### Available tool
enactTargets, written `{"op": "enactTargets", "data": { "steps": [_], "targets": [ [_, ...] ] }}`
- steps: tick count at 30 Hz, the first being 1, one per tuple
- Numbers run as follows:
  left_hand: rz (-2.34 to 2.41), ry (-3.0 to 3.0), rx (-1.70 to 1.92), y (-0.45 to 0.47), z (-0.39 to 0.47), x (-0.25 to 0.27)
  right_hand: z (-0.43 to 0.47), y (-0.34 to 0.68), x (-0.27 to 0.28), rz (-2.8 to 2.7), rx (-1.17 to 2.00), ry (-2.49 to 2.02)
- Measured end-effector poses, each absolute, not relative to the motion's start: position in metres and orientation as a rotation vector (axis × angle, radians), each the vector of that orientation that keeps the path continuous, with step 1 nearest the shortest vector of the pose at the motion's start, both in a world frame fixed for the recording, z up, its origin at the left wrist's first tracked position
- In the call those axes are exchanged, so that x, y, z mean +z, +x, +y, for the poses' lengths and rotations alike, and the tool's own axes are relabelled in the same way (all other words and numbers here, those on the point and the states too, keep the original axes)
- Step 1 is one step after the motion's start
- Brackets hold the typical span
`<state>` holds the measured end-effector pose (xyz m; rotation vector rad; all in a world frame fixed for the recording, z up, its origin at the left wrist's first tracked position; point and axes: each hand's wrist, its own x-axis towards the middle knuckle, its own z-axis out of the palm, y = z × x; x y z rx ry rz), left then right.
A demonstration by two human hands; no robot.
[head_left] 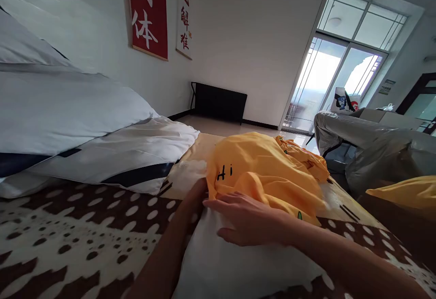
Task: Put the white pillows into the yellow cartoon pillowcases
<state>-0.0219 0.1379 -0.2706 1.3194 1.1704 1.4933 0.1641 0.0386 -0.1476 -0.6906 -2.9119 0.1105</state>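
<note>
A white pillow (238, 262) lies before me on the patterned bed cover, its far end inside a yellow pillowcase (269, 167) marked "Hi". At the left corner of the case's mouth, my left hand (200, 191) is closed on the cloth; its fingertips are mostly hidden by the fabric and shadow. My right hand (247, 219) lies across the case's near edge and the pillow, fingers stretched out flat toward the left hand and thumb apart over the white surface. The far part of the case is crumpled.
White pillows (75, 108) with dark trim are stacked on the left. Another yellow cloth (405, 192) is at the right edge. Beyond the bed are plastic-covered furniture (374, 140), a black folded panel (220, 102) against the wall and a glass door (316, 81).
</note>
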Motion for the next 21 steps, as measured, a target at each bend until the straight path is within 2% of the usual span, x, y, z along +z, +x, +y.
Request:
{"op": "enactTargets", "data": {
  "steps": [4,7,10,13,15,18,21],
  "targets": [
    [1.366,1.220,1.740,-0.043,0.153,-0.244,0.055,0.210,-0.139,-2.738,0.023,-0.897],
    [1.261,1.417,1.777,-0.041,0.136,-0.214,0.069,0.239,-0.135,-2.707,0.023,-1.199],
    [1.032,1.833,1.476,-0.018,0.110,-0.196,0.074,0.253,-0.136,-2.821,0.161,-1.286],
    [0.942,2.186,0.994,0.014,0.100,-0.202,0.072,0.253,-0.140,-2.955,0.348,-1.175],
    [0.984,2.235,0.829,0.030,0.103,-0.209,0.071,0.251,-0.143,-2.978,0.413,-1.146],
    [1.064,2.197,0.829,0.036,0.106,-0.208,0.069,0.252,-0.149,-2.934,0.430,-1.086],
    [1.136,2.139,1.020,0.023,0.094,-0.188,0.065,0.254,-0.164,-2.874,0.388,-1.012]
  ]
}}
